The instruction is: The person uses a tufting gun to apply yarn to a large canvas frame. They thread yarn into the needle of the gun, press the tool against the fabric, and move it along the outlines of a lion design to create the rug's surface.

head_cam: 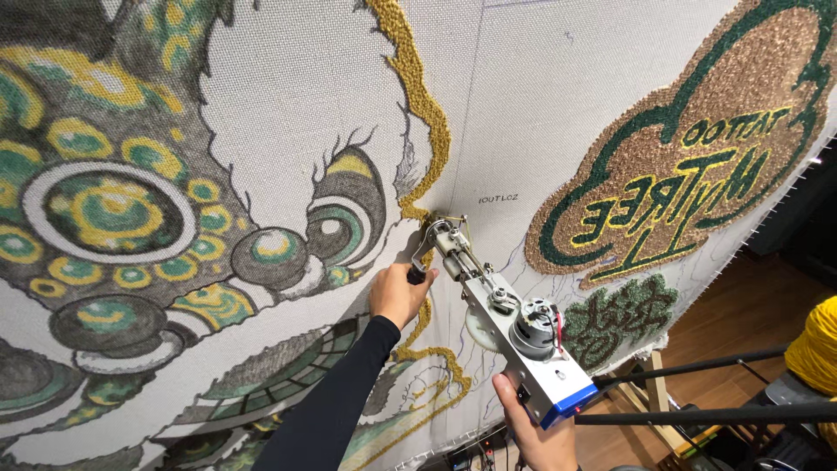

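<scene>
- One tufting gun (510, 323) is being held up against the stretched backing cloth (288, 96), its needle end pressing into the fabric near the middle of the scene, right on the gold yarn outline (425, 113).
- The left hand (397, 295) is wrapping its grip shut around the gun's small black front handle, up close to the cloth.
- The right hand (536, 432) is closing its grip around the rear end, down by the blue base, nearer the camera.
- Handling-wise, this thing is looking like a rigid lump of metal with a motor sitting on top, so I'd guess fairly heavy and tail-weighted. Two hands, one at each end, seems the sane way to hold it.
- Exposed gears and linkage are running along the middle, so I'd be keeping fingers off that stretch.
- The cloth looks taut but soft, so it'll likely be giving a bit under pressure.
- Count: one gun, two hands, one big cloth.
- On the cloth: one large green-and-yellow creature design (113, 209) filling the left, one brown tufted patch (697, 131) with a green border at far right, and one small green tufted clump (615, 318) below it.
- One heap of yellow yarn (815, 344) is peeking in at the right edge.
- Two dark bars (697, 417) are crossing the lower right.
</scene>
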